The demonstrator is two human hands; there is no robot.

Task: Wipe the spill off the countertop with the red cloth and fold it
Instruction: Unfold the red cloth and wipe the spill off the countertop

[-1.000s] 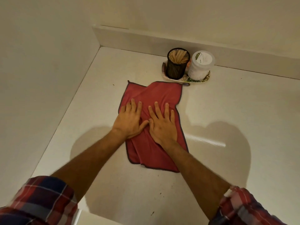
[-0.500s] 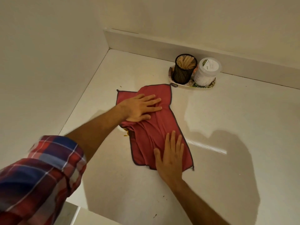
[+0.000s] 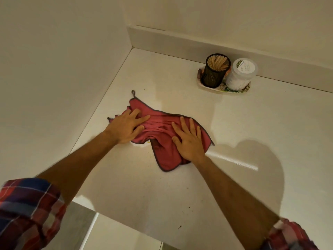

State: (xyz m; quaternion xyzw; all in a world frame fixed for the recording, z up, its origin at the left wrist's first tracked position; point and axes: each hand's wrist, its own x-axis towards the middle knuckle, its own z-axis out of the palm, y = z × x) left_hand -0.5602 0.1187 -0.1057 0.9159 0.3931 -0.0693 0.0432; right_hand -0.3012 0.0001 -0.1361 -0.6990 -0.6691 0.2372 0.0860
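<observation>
Warm, yellowish light fills the corner, dim rather than bright, falling from above and behind the person. A broad soft shadow spreads over the desk [image 3: 225,109] to the right of the red cloth [image 3: 167,156], and a thin bright streak of glare [image 3: 234,162] cuts across the glossy surface beside that shadow. The plaid sleeves [image 3: 27,210] at the bottom corners are smeared with blur, and the walls bow at the edges from the wide lens.

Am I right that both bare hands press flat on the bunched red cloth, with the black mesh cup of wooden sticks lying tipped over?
Not quite. The head view shows the black mesh cup of wooden sticks upright on its small tray. Both the left hand and right hand do press the bunched red cloth.
</observation>
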